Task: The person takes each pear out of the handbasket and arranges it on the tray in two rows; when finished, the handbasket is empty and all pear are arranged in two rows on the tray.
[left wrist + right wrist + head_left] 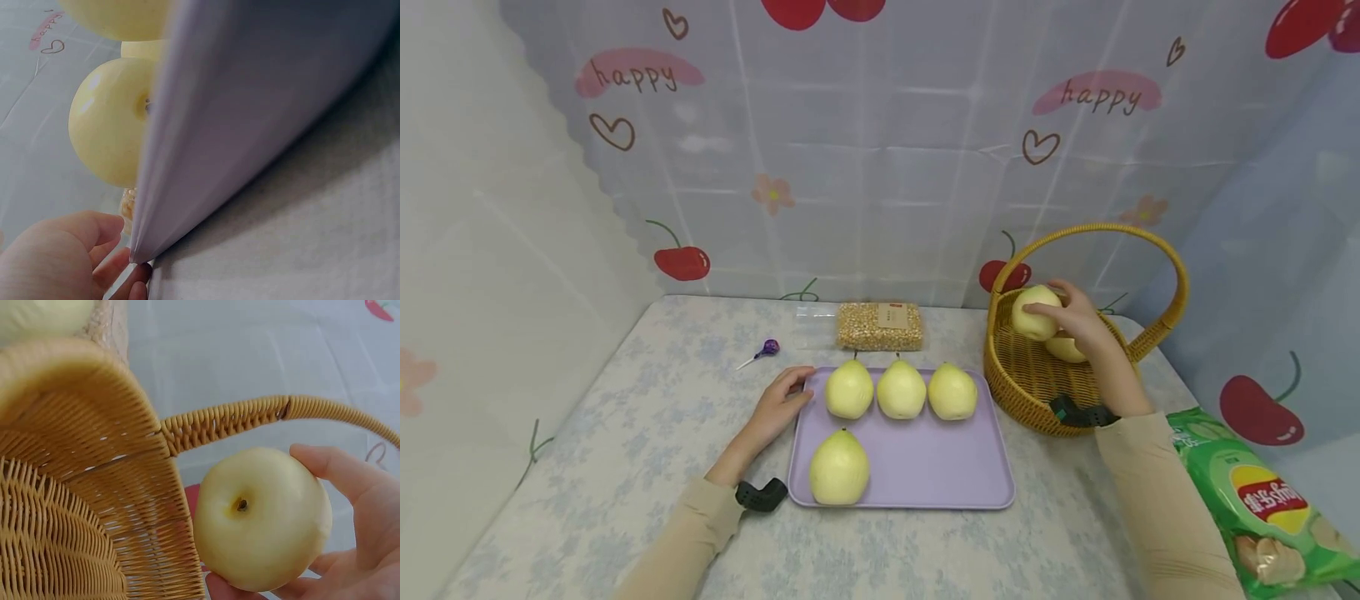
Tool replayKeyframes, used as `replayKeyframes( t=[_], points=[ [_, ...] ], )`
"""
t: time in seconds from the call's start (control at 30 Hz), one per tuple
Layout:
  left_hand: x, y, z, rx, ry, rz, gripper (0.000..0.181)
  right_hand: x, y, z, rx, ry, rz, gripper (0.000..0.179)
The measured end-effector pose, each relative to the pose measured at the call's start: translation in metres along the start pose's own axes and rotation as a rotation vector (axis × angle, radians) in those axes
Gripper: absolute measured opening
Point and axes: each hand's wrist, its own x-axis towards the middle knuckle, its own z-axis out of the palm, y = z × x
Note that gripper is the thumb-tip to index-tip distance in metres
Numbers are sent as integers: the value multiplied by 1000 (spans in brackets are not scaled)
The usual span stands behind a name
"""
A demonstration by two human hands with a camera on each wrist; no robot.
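My right hand (1078,321) holds a pale yellow pear (1036,313) above the wicker basket (1022,400), thumb and fingers spread around it. In the right wrist view the held pear (262,519) shows its dark-centred end beside the basket's woven wall (150,519). Another pear (1065,347) lies inside the basket. At the far left corner of the lilac tray (925,467), my left hand (777,406) rests with its fingers touching the rim. Three pears (901,389) stand in a row along the tray's far side, and one more pear (839,468) is at its near left corner.
Behind the tray lies a clear bag of yellow kernels (872,327), with a purple-wrapped lollipop (769,347) to its left. A green chip bag (1262,500) is at the right. The basket's tall handle (1105,227) arches over it. A printed curtain (865,167) hangs behind.
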Motion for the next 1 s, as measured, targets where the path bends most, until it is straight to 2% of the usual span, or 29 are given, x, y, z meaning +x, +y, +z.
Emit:
replayKeyframes(
  t=[0.2, 0.43, 0.5, 0.67, 0.73, 0.83, 1.0],
  points=[
    [0, -1, 1, 2, 0, -5, 40, -16, 3, 3, -30, 31, -42, 89],
    [0, 0, 1, 2, 6, -18, 39, -45, -15, 15, 2, 8, -75, 87],
    [-1, 4, 0, -9, 5, -16, 40, -54, -21, 21, -12, -8, -75, 87],
    [-7, 27, -3, -29, -12, -17, 40, -72, -33, 36, -41, -53, -106, 85],
    [-8, 30, -4, -27, -14, -14, 41, -79, -35, 43, -25, -81, -126, 84],
    [-6, 21, -2, -17, -11, -11, 40, -86, -37, 54, -9, -112, -155, 82],
    [-1, 2, 0, 6, -1, -2, 40, -95, -38, 74, -18, -117, -191, 79]
  ],
)
